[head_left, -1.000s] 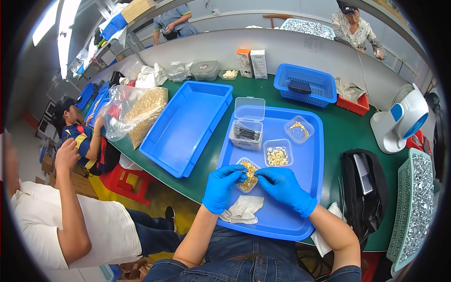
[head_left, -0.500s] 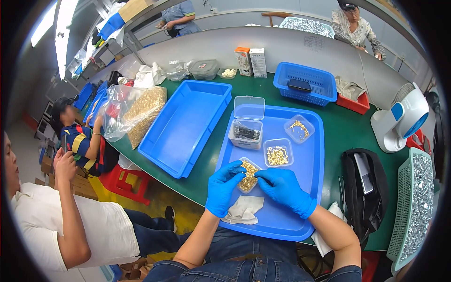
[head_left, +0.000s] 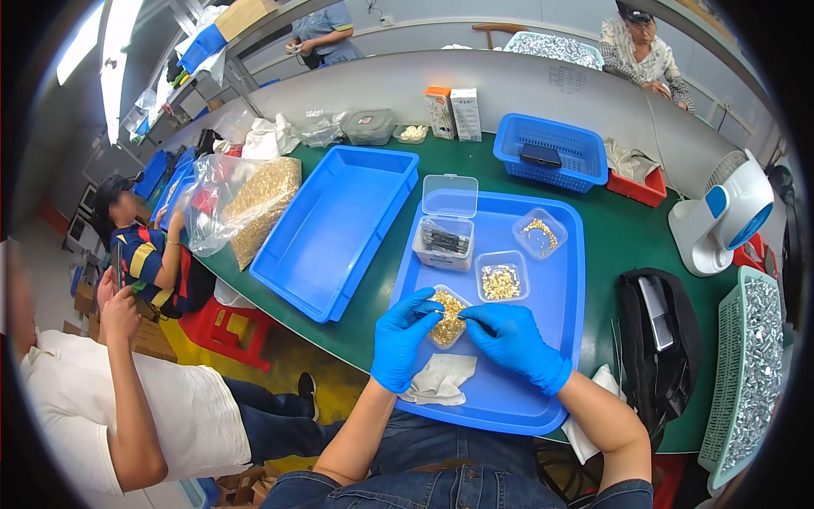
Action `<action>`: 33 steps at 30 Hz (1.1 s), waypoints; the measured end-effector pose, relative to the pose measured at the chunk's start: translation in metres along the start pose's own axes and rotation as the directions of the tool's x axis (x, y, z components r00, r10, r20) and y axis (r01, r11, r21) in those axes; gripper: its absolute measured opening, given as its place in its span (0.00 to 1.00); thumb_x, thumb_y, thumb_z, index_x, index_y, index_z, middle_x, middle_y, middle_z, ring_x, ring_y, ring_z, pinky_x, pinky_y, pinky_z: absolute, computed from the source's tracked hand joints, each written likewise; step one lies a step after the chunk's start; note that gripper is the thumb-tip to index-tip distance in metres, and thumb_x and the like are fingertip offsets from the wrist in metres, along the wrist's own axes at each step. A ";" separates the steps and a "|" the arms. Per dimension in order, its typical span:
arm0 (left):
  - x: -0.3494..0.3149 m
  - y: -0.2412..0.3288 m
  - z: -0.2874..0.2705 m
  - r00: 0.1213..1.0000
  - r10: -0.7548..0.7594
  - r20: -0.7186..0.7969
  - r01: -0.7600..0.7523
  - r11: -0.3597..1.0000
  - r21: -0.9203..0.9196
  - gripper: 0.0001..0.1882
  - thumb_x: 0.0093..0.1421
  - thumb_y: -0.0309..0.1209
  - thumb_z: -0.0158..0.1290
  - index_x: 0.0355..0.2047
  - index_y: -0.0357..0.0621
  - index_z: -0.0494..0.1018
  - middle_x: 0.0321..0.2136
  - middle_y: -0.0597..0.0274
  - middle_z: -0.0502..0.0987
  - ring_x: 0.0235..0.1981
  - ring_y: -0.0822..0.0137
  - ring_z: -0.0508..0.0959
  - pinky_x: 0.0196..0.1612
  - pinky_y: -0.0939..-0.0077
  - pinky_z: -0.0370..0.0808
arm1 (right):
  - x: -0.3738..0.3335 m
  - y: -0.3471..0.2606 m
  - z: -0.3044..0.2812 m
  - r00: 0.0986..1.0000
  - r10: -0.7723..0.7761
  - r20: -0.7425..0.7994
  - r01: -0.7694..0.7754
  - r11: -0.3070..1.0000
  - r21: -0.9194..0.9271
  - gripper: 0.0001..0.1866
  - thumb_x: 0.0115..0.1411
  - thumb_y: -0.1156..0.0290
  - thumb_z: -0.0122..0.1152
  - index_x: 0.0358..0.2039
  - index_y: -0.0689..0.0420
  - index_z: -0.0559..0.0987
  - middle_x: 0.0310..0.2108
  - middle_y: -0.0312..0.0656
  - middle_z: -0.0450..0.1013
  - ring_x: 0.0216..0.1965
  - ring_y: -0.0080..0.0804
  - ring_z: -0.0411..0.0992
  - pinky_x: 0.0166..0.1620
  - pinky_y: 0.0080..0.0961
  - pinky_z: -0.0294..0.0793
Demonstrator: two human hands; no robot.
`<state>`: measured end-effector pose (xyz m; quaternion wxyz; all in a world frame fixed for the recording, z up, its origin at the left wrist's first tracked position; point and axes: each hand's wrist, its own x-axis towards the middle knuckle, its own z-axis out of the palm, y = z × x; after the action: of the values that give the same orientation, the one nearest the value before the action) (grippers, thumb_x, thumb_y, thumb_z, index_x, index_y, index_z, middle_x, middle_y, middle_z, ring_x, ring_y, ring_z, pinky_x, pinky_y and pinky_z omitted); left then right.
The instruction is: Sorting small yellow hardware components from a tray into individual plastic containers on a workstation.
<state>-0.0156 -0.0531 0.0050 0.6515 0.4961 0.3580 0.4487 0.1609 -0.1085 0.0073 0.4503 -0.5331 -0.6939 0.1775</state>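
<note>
My left hand (head_left: pixel 402 338) and my right hand (head_left: pixel 515 341), both in blue gloves, face each other over a small clear tub of gold-coloured metal pieces (head_left: pixel 448 327). The fingers of each are pinched; what the tips hold is too small to make out. Behind that tub, on the blue tray (head_left: pixel 551 373), stand a second tub of gold pieces (head_left: pixel 500 282) and a third tub (head_left: pixel 540 233) with fewer pieces. An open-lidded clear box (head_left: pixel 443 243) holds dark, slim items. A pale cloth (head_left: pixel 441 378) lies below my left hand.
A blue bin (head_left: pixel 335 229) and a bag of gold pieces (head_left: pixel 264 204) lie to the left. On the right are a black bag (head_left: pixel 657 348), a white fan (head_left: pixel 721 216) and a green basket of silver parts (head_left: pixel 746 373). One person (head_left: pixel 144 407) stands close at left.
My hands stay nearly still over the tub, with only slight finger movement. The person standing at left has shifted their head and hands a little.
</note>
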 end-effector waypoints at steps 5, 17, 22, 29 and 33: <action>-0.001 -0.001 0.002 0.999 0.040 0.000 -0.040 0.998 0.054 0.20 0.53 0.14 0.52 0.48 0.37 0.70 0.35 0.61 0.76 0.37 0.73 0.75 0.43 0.81 0.72 | 0.000 0.001 -0.001 1.000 -0.016 0.013 0.016 0.998 -0.054 0.08 0.55 0.70 0.55 0.35 0.53 0.79 0.27 0.42 0.74 0.26 0.38 0.74 0.28 0.28 0.73; 0.001 -0.003 -0.002 0.995 0.080 0.061 -0.092 0.970 0.225 0.22 0.53 0.15 0.52 0.49 0.38 0.70 0.36 0.63 0.76 0.37 0.75 0.74 0.43 0.83 0.71 | 0.001 0.005 -0.001 0.998 -0.048 0.044 0.054 0.987 -0.152 0.08 0.55 0.69 0.55 0.36 0.51 0.78 0.26 0.40 0.73 0.26 0.38 0.74 0.28 0.29 0.72; 0.000 -0.007 -0.006 0.991 0.095 0.098 -0.119 0.954 0.276 0.22 0.53 0.14 0.52 0.50 0.38 0.69 0.35 0.63 0.76 0.36 0.75 0.74 0.43 0.84 0.71 | -0.001 0.007 0.000 0.993 -0.037 0.109 0.056 0.982 -0.178 0.09 0.56 0.68 0.55 0.37 0.51 0.78 0.28 0.41 0.74 0.27 0.38 0.74 0.30 0.29 0.73; 0.005 0.006 0.002 0.964 0.260 0.064 -0.250 0.792 0.557 0.21 0.50 0.23 0.58 0.46 0.43 0.73 0.35 0.64 0.73 0.38 0.71 0.72 0.42 0.75 0.68 | 0.002 0.002 0.000 1.000 0.010 -0.005 -0.010 0.998 -0.057 0.08 0.56 0.70 0.56 0.36 0.54 0.78 0.30 0.43 0.75 0.29 0.41 0.75 0.30 0.28 0.74; 0.008 0.017 -0.003 0.926 0.072 0.370 -0.368 -0.043 0.929 0.15 0.47 0.31 0.60 0.38 0.45 0.76 0.34 0.62 0.71 0.38 0.64 0.71 0.40 0.68 0.64 | 0.000 0.009 0.001 0.999 -0.024 -0.044 0.020 0.996 -0.084 0.09 0.56 0.69 0.55 0.36 0.54 0.78 0.30 0.43 0.75 0.29 0.40 0.75 0.30 0.29 0.73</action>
<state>-0.0194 -0.0424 0.0204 0.0615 0.9026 0.4123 0.1076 0.1652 -0.1054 0.0004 0.4452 -0.5477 -0.6961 0.1314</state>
